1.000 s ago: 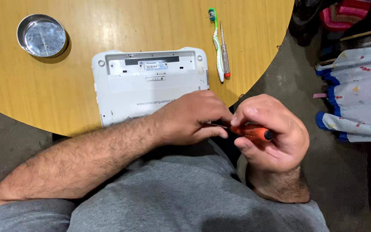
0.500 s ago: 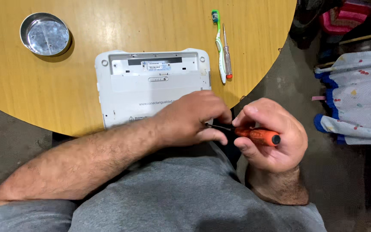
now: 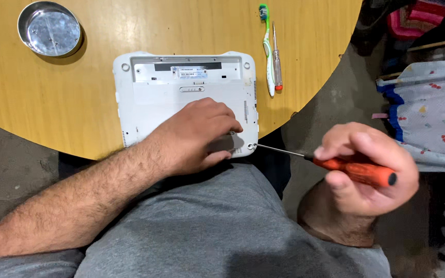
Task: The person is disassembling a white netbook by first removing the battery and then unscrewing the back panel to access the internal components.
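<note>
A white plastic laptop turned bottom-up (image 3: 181,92) is lying at the near edge of the round yellow wooden counter (image 3: 130,31), its near side reaching the rim just above the person's lap. The left hand (image 3: 197,134) is pressing down flat on the near right part of the casing, its fingers (image 3: 222,121) lying together and spread over the plastic, gripping nothing. The right hand (image 3: 364,167) is hovering off the counter's edge to the right, its fingers clamped around the orange handle of a slim metal-shafted screwdriver (image 3: 351,170); the shaft is slanting up and left, and its tip is sitting at the screw hole in the laptop's near right corner. A round shiny steel bowl (image 3: 50,28) is resting near the far left edge of the counter, well apart from the laptop. Just beside the laptop's right side, a green and white toothbrush (image 3: 267,51) and a small clear-handled screwdriver with a red end (image 3: 276,64) are lying side by side.
</note>
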